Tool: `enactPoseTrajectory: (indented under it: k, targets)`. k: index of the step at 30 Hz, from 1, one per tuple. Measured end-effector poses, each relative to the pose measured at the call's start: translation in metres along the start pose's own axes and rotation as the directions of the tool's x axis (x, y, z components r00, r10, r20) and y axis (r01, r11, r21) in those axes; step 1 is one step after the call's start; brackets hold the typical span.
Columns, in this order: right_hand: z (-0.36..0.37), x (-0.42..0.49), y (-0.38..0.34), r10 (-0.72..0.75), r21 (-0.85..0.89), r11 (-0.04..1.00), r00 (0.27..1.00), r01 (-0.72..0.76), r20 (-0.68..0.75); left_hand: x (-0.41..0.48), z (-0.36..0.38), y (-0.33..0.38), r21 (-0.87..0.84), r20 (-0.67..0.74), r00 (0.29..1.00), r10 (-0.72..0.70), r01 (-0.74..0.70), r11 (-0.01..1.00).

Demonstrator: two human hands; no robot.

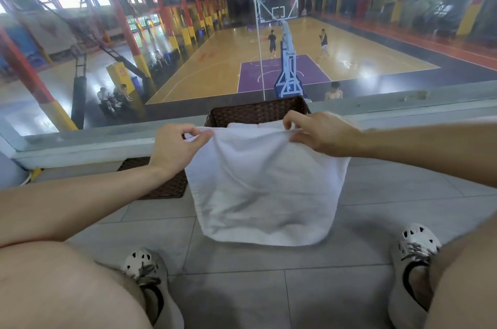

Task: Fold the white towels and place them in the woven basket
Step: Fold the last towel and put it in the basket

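Behind the woven basket (255,112) we see a wide glass pane (107,46) that looks down over a basketball court. The basket stands against the sill (94,144) of that pane, we judge so that it stays put as towels are laid in. In front of the basket spreads the grey tiled floor (242,288), where the person sits facing it. Between the basket and the person hangs the white towel (263,188), the task's thing in hand. It is held in the air just in front of the basket's near rim, its top edge about level with that rim. Whether its lower edge clears the floor or brushes it we cannot tell. Held high and stretched like this, the cloth falls flat under its own weight, and we take that to be the reason for the hold: the edges can be matched before the next fold. Its rounded bottom suggests it is already doubled once. Inside the basket some white cloth (258,125) shows at the rim, likely towels already folded. Left of the basket and lower lies a dark woven piece (166,186), partly hidden by a forearm, and we cannot tell what it is. The left hand (177,149) holds the towel's top corner near the basket's left front corner, with fingers (199,137) and thumb pinched on the hem. The right hand (322,132) holds the other corner at the basket's right side, its fingers (289,120) curled down over the bunched edge.
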State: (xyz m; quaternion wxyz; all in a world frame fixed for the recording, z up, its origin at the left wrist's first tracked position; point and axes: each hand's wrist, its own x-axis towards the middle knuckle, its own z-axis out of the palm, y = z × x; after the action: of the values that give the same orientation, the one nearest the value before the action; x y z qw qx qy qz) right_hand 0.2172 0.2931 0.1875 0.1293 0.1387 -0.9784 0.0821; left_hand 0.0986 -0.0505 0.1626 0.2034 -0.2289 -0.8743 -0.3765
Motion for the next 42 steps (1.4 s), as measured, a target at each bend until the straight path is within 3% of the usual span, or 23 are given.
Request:
enactPoseTrajectory:
  k: [7, 16, 20, 26, 34, 38, 42]
  targets:
    - [0.005, -0.017, 0.005, -0.094, 0.118, 0.987, 0.986, 0.110, -0.139, 0.003, -0.017, 0.001, -0.008, -0.004, 1.000, 0.006, -0.006, 1.000]
    - [0.018, -0.037, 0.042, 0.118, 0.202, 0.971, 0.991, -0.128, 0.057, 0.020, -0.041, 0.013, 0.087, 0.369, 0.929, 0.027, -0.064, 0.994]
    - [0.024, -0.041, 0.053, 0.125, 0.164, 0.972, 0.961, -0.169, 0.247, 0.019, -0.036, 0.022, 0.013, 0.287, 0.955, 0.072, -0.079, 0.997]
    - [0.030, -0.037, 0.059, 0.159, 0.082, 0.975, 0.907, -0.206, 0.390, 0.019, -0.032, 0.039, -0.017, 0.161, 0.981, 0.108, -0.107, 0.994]
    - [0.039, -0.032, 0.045, 0.248, 0.114, 0.941, 0.876, -0.320, 0.413, 0.021, -0.033, 0.061, 0.004, 0.229, 0.954, 0.192, -0.198, 0.980]
    - [0.034, -0.023, -0.001, 0.227, 0.202, 0.912, 0.849, -0.358, 0.476, 0.016, -0.028, 0.085, 0.018, 0.295, 0.910, 0.292, -0.311, 0.950]
    - [0.043, -0.007, -0.048, 0.221, 0.273, 0.885, 0.858, -0.376, 0.464, 0.016, -0.025, 0.101, 0.004, 0.325, 0.895, 0.306, -0.325, 0.946]
